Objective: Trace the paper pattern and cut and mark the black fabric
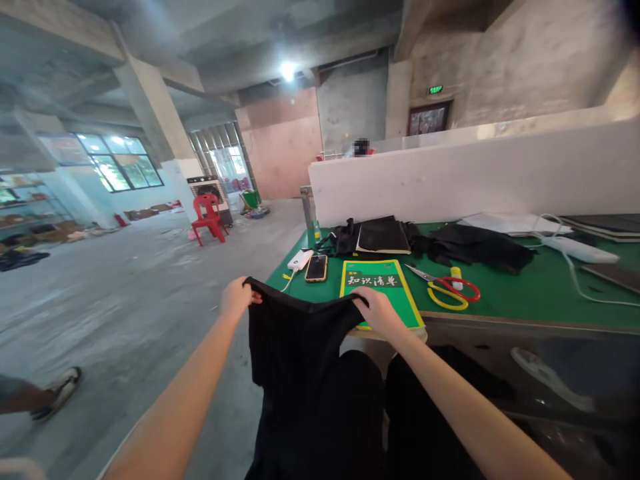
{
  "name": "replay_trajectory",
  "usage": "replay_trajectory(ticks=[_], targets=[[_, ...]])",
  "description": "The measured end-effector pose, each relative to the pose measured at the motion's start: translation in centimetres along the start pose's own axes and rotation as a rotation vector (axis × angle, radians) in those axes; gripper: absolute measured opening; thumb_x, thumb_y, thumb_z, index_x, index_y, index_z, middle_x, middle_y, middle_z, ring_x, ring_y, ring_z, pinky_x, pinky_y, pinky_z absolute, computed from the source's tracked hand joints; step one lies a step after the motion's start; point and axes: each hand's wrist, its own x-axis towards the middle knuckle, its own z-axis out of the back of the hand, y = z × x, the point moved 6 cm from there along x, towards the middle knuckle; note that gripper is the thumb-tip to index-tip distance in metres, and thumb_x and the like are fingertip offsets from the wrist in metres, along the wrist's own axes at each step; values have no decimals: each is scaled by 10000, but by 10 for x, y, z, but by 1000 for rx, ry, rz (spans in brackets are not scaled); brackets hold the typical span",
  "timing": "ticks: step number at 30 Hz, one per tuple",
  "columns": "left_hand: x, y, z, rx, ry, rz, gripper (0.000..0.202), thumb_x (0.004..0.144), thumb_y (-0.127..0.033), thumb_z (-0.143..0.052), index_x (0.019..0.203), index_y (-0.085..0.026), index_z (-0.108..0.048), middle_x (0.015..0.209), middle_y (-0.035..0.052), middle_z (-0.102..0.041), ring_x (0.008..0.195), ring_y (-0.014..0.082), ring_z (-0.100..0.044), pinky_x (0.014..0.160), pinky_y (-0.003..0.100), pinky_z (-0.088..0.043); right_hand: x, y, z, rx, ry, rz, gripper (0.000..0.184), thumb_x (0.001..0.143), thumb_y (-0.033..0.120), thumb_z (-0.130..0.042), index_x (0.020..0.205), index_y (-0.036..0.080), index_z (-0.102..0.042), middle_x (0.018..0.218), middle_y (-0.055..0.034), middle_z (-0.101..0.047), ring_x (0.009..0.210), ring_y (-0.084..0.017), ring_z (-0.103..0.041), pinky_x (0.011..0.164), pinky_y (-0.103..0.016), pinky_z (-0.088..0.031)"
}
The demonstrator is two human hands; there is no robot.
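A piece of black cloth (300,333), perhaps a garment, hangs stretched between my two hands above my lap. At its upper left corner my left hand (239,300) is closed on the edge, out over the floor. My right hand (376,308) pinches the upper right corner, just over the front of a green book (383,283) with a yellow border. The cloth's top edge sags a little between them. Its lower part merges with my black trousers, so I cannot tell where it ends.
On the green table (525,297) lie scissors (447,290), a glue stick (456,277), a phone (317,268), a white charger (301,259), a black notebook (384,235) and dark fabric (480,247). A white partition (470,177) stands behind. Leftward are a red chair (207,217) and another person's foot (63,393).
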Motion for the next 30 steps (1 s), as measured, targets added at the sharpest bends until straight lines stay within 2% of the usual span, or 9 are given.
replay_trajectory(ticks=[3, 7, 11, 14, 16, 21, 23, 30], targets=[[-4, -6, -5, -79, -66, -10, 364, 786, -139, -327, 1024, -189, -599, 798, 61, -695, 732, 193, -653, 682, 290, -473, -25, -6, -3, -32, -12, -23, 232, 862, 193, -413, 954, 198, -626, 953, -58, -645, 898, -199, -590, 788, -293, -438], [-11, -22, -1, -140, -177, -55, 317, 802, -189, -360, 1016, -195, -593, 993, 92, -666, 942, 240, -612, 805, 337, -459, -61, -17, -9, -162, -74, -86, 273, 887, 189, -371, 1036, 196, -599, 958, -89, -620, 864, -216, -600, 745, -302, -448], [-14, -45, 5, -195, -243, -116, 339, 798, -166, -370, 1059, -228, -578, 1051, 57, -647, 1008, 225, -579, 869, 343, -443, -82, -11, -36, -329, -23, -78, 301, 885, 146, -366, 1085, 201, -585, 964, -97, -615, 831, -210, -613, 688, -274, -453], [-11, -61, 3, -228, -252, -163, 382, 781, -129, -367, 1086, -238, -571, 1064, 35, -642, 1006, 207, -578, 875, 330, -445, -85, -7, -65, -363, 57, -58, 309, 875, 111, -366, 1071, 174, -596, 960, -105, -623, 827, -214, -618, 699, -279, -466], [-9, -68, -1, -247, -248, -194, 388, 778, -122, -364, 1082, -240, -576, 1059, 27, -644, 990, 197, -585, 870, 316, -447, -85, -7, -77, -299, 74, -52, 317, 872, 96, -364, 1073, 162, -601, 955, -101, -632, 855, -212, -618, 739, -284, -473], [-10, -75, -13, -270, -247, -226, 389, 771, -116, -368, 1071, -223, -592, 1052, 38, -653, 968, 196, -597, 866, 311, -449, -87, -17, -72, 77, 13, -147, 318, 847, 88, -409, 1061, 171, -630, 1033, -70, -651, 955, -175, -613, 848, -249, -459], [-13, -80, -20, -269, -232, -238, 403, 766, -113, -375, 1082, -225, -597, 1064, 42, -656, 978, 206, -596, 876, 322, -445, -89, -18, -70, 139, 24, -159, 330, 845, 99, -417, 1078, 181, -636, 1055, -59, -658, 982, -172, -610, 873, -247, -451], [-10, -97, -39, -268, -176, -261, 385, 775, -130, -377, 1061, -225, -616, 1065, 52, -663, 1008, 230, -589, 891, 346, -432, -90, -26, -91, -77, 130, -163, 402, 862, 102, -378, 1193, 192, -589, 1086, -92, -656, 988, -225, -617, 861, -316, -470]])
